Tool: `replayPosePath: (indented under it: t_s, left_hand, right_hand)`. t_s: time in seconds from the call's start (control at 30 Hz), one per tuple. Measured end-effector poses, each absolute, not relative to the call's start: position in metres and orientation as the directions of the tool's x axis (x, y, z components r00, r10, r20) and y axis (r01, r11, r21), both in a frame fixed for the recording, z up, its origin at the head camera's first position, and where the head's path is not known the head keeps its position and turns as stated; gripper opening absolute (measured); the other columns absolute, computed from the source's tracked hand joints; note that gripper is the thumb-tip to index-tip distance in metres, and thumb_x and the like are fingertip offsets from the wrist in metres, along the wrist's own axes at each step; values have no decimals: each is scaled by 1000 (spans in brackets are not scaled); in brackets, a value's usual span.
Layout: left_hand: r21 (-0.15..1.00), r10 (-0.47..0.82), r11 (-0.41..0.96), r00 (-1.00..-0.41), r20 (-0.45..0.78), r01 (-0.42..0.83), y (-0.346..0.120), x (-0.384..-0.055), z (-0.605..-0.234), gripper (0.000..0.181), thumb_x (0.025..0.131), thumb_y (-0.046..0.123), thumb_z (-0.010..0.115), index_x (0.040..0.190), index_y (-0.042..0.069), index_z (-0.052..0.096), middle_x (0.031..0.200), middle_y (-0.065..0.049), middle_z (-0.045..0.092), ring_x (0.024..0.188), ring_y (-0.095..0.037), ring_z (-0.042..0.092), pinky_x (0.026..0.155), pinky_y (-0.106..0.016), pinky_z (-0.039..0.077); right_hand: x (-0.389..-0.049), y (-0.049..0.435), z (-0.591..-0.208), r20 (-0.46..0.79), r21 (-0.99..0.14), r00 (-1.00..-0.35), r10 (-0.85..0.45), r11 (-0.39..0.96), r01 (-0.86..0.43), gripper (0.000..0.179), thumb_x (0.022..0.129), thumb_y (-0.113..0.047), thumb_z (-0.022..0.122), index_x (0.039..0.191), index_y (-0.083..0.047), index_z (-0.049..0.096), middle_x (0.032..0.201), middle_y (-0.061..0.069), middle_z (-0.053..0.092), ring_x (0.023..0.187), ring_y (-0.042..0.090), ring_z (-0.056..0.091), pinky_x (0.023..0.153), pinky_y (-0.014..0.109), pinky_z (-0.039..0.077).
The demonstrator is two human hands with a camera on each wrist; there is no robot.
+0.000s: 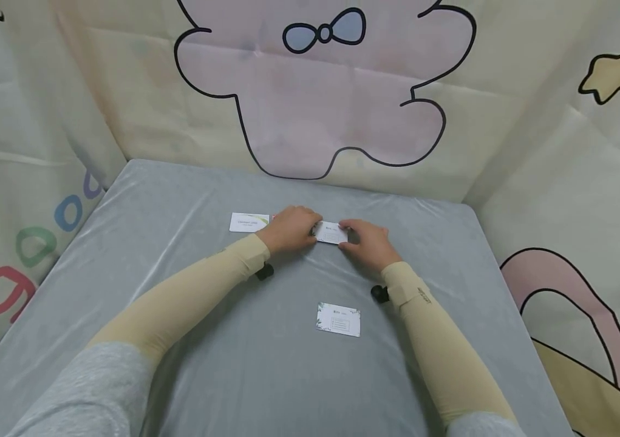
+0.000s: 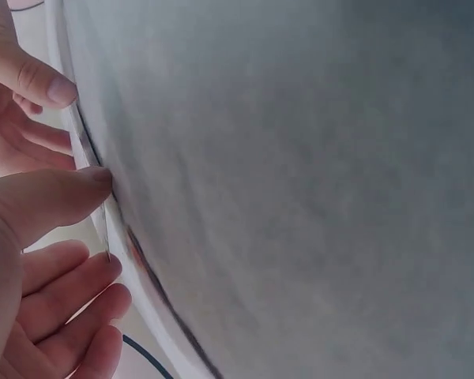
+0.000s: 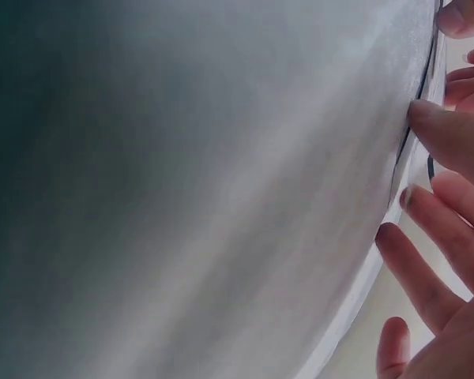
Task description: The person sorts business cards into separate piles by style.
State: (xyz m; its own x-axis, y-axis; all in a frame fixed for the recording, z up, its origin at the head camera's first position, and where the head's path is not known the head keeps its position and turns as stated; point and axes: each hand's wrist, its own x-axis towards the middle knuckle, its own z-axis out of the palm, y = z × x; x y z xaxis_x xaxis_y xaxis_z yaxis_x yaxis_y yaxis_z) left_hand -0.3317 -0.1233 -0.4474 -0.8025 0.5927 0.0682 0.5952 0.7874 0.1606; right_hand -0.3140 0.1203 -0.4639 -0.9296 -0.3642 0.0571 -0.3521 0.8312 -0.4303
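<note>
Toward the back of the grey-covered table, both hands hold a white printed card (image 1: 330,233) by its opposite short ends. My left hand (image 1: 292,229) has its thumb and fingertips at the left end. At the right end, the thumb and fingers of my right hand (image 1: 370,244) pinch the edge. Seen almost edge-on in the left wrist view, the card shows as a thin line between the left thumb (image 2: 71,189) and fingers. In the right wrist view the right thumb (image 3: 446,134) lies against its edge.
Left of the left hand lies a white card (image 1: 248,223) with a green curve, and a sliver of something red shows beside it, mostly hidden. A leaf-patterned card (image 1: 338,320) lies nearer on the grey cloth (image 1: 244,364). Printed curtains (image 1: 342,115) enclose the table's back and sides.
</note>
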Motion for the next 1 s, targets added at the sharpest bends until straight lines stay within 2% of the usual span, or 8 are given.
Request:
replayPosePath:
  t_s: [0.17,0.27,0.47,0.63,0.87,1.0]
  left_hand:
    - [178,582,790,-809,83,587,-125,-336,-448,36,100,28,78,129,9,72,115,-6,76,98,-23,68,91,-44,57]
    - [185,585,786,-806,86,590,-126,-338,-449,37,99,28,79,130,9,72,114,-6,76,98,-23,67,91,-45,57]
    - [210,584,787,-810,51,580,-126,-342,-449,48,99,30,79,140,7,69,129,-9,76,115,-25,71,103,-46,57]
    - [219,570,797,-821,33,562,-126,-345,-450,55,99,31,80,146,6,65,139,-11,73,127,-28,69,111,-46,54]
    - [229,566,796,-823,47,560,-126,-349,-455,46,100,28,79,139,6,69,129,-9,76,115,-24,71,104,-45,57]
    - [230,561,800,-827,40,554,-129,-349,-456,46,100,28,79,140,7,69,131,-9,75,116,-24,71,104,-45,57]
  right_hand:
    - [-320,116,-462,47,-429,-939,-342,842,-328,52,99,-24,79,148,-15,64,155,12,64,145,35,58,106,60,33]
    - [-322,115,-460,35,-421,-941,-338,848,-320,53,99,-25,80,148,-15,64,155,12,63,146,34,57,105,60,34]
    - [-326,115,-458,-2,-404,-938,-347,858,-317,56,97,-25,82,149,-15,64,155,11,64,145,33,58,102,59,35]
    - [-330,114,-459,-22,-401,-937,-349,862,-311,58,97,-25,82,151,-15,63,151,11,67,141,32,61,104,60,34]
    - [-336,113,-461,-4,-413,-935,-353,852,-320,55,97,-23,82,149,-14,65,143,11,72,133,31,66,102,60,35]
    - [-337,110,-463,-4,-415,-938,-348,854,-315,54,97,-22,82,148,-14,65,142,11,72,133,32,66,103,61,36]
